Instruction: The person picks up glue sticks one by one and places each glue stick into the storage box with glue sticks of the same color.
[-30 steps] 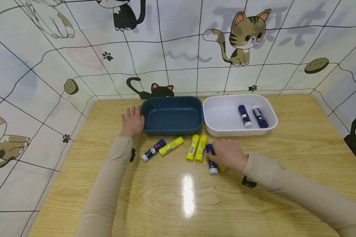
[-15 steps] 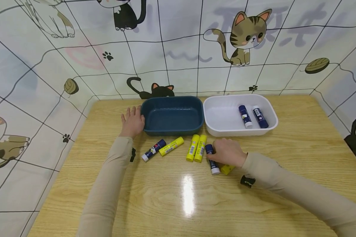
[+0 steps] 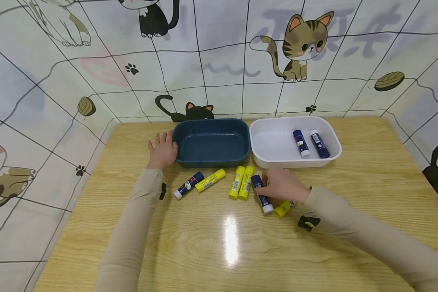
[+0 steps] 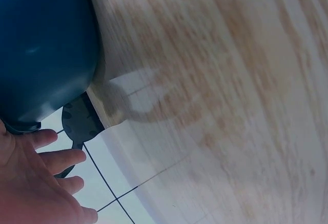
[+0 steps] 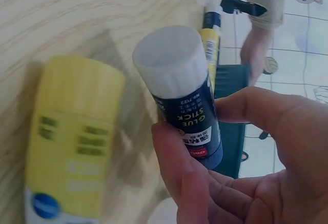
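My right hand (image 3: pixel 284 185) pinches a dark blue glue stick (image 5: pixel 187 106) between thumb and fingers. Its white end points toward me in the head view, tilted over the table. Close by on the tabletop lies a yellow glue stick (image 5: pixel 74 111), partly under the right hand in the head view. Fingers spread, my left hand (image 3: pixel 162 152) rests against the left end of an empty dark blue bin (image 3: pixel 211 163). To the right of that bin stands a white bin (image 3: pixel 273 142), holding two dark blue glue sticks, one (image 3: pixel 301 143) left of the other (image 3: pixel 319 144).
Before the blue bin lie a blue glue stick (image 3: pixel 188 185) and a yellow glue stick (image 3: pixel 210 180). Two more yellow glue sticks, one (image 3: pixel 236 182) beside the other (image 3: pixel 246 183), lie left of the right hand. A cat-patterned cloth (image 3: pixel 226 73) rises behind the wooden table (image 3: pixel 190 243).
The blue glue stick in my right hand has swung its white end right and tilts up from the table. The yellow stick beside it has shifted right. My left hand stays put.
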### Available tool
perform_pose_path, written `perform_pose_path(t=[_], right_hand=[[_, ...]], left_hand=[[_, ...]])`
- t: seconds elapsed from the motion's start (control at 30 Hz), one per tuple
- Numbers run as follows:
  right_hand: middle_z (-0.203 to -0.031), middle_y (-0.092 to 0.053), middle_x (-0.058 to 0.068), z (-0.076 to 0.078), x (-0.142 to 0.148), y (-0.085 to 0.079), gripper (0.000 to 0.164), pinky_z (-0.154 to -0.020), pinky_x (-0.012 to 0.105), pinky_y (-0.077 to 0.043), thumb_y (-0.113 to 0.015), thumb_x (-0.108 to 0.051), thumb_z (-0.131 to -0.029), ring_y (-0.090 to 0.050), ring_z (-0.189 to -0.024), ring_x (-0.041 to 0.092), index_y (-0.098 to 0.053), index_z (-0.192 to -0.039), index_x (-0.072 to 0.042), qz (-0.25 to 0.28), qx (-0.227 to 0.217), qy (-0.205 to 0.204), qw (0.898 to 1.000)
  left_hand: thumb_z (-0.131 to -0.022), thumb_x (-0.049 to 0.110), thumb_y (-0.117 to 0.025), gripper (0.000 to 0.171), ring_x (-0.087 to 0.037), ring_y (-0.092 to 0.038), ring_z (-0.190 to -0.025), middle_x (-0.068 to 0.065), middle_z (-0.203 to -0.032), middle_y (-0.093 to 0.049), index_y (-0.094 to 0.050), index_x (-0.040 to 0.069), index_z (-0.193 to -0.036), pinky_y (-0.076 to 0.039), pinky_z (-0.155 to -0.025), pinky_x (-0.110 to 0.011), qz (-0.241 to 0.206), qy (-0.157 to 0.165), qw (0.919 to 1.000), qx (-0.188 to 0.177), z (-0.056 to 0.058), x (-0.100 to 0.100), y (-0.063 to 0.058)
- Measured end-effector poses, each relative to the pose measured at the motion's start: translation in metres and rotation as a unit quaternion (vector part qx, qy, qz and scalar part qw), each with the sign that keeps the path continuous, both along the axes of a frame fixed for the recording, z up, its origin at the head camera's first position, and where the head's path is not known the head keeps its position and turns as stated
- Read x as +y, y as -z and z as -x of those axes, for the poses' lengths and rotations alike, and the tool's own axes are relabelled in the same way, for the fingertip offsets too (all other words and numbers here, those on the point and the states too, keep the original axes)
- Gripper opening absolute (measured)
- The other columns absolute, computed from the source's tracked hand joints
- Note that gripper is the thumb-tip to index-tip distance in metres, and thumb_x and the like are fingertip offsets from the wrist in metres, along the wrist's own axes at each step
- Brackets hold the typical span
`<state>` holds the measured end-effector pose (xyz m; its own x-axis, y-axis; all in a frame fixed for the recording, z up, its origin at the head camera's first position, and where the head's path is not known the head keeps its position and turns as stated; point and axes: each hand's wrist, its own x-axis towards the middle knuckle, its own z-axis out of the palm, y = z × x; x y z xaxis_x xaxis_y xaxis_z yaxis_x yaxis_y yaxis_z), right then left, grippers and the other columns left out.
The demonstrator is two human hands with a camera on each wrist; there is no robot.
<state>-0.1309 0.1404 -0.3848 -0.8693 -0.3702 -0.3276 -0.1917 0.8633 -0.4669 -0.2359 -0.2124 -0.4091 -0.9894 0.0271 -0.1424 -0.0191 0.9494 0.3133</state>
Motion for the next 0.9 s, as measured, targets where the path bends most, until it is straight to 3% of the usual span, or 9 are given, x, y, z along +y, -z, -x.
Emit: perform_pose_path(t=[0.5,0.9], right_hand=[[-0.067,-0.057,0.002,-0.001,0.011,-0.030,0.024,-0.049,0.027,-0.040,-0.070,-0.027,-0.086,-0.052,-0.056,0.014,-0.060,-0.086,-0.005,0.042,0.020,-0.004,0.999],[-0.065,-0.058,0.000,0.003,0.027,-0.043,0.027,-0.047,0.027,-0.038,-0.069,-0.030,-0.085,-0.051,-0.053,0.014,-0.061,-0.087,-0.004,0.006,0.051,0.002,0.999]], left_hand=[[-0.104,0.023,-0.026,0.053,-0.039,0.003,-0.145,-0.023,-0.156,-0.018,-0.017,0.004,-0.153,0.008,-0.109,-0.062,-0.010,0.000,0.9999,0.003,-0.002,0.000,-0.002],[-0.104,0.024,-0.026,0.054,-0.039,0.002,-0.145,-0.023,-0.156,-0.017,-0.018,0.004,-0.153,0.007,-0.109,-0.062,-0.009,-0.001,0.9999,0.006,-0.002,0.001,-0.001]])
